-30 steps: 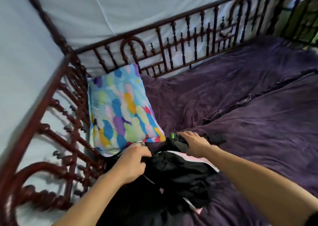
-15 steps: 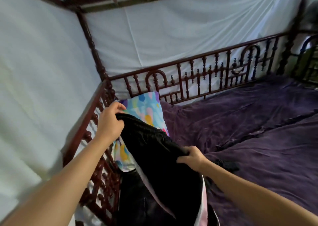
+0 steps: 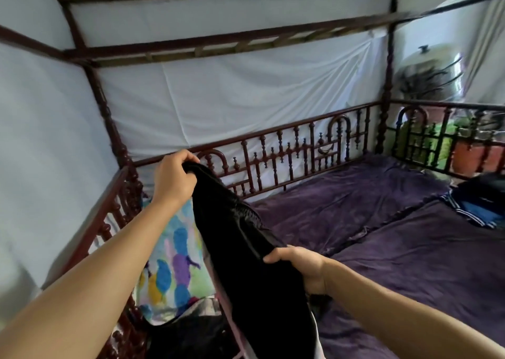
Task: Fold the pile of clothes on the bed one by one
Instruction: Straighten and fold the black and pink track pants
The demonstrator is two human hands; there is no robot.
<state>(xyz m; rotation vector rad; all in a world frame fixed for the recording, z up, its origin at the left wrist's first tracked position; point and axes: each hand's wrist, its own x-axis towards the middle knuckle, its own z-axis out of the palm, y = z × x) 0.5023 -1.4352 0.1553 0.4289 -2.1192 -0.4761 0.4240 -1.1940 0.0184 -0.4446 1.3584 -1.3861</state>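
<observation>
Over the left side of the purple bedspread (image 3: pixel 410 265), the left hand (image 3: pixel 173 179) is gripping the top edge of a black garment (image 3: pixel 246 271), fingers curled tight round the bunched cloth, raised in front of the carved wooden rail (image 3: pixel 287 151); the right hand (image 3: pixel 302 264) is clutching the same edge lower and nearer, so the cloth is stretching between them and hanging over more dark clothes (image 3: pixel 188 335) at the bottom of the view. Behind the garment a multicoloured pillow (image 3: pixel 175 252) is leaning near the side rail; far to the right, a navy garment with striped trim (image 3: pixel 475 208) is lying on the bedspread, well apart from both hands.
</observation>
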